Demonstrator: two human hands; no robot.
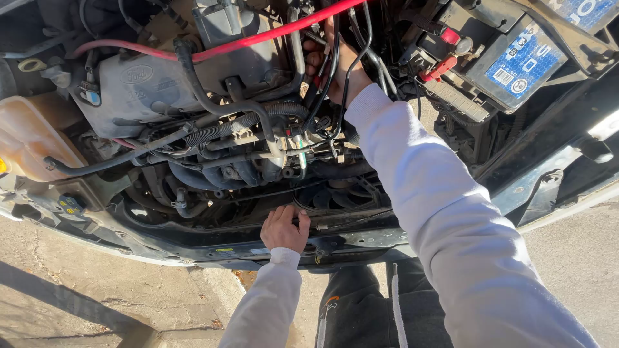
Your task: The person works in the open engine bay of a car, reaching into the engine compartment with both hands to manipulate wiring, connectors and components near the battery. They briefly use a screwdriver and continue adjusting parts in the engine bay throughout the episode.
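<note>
The right hand (335, 61) reaches deep into the engine bay at the upper middle of the frame, wedged among black hoses (258, 119) and thin cables (335, 90). Its fingers curl down out of sight between the lines, so I cannot tell what they grip or whether they pinch anything. A red cable (258, 40) runs diagonally just above that hand, from the upper left toward the top edge.

The left hand (285, 229) rests at the lower middle on the front crossmember (193, 248), fingers bent and pressed together over its edge, bracing the body; it holds nothing loose.

The battery (522, 61) sits at the upper right, with a red clamp (440, 67) near its corner. A pale coolant tank (26, 135) sits at the far left.

Risks, as I judge them:
1. The right wrist is threaded through cables, so a quick pull could snag and unplug or tear 1 of them.
2. The white sleeve (438, 212) drags across oily parts and could catch on a bracket.
3. With the battery apparently connected, a metal part bridging the red cable's end to the body could spark.
4. If the left hand slips off the crossmember, the person's weight falls onto the right arm and the hoses beneath it.
</note>
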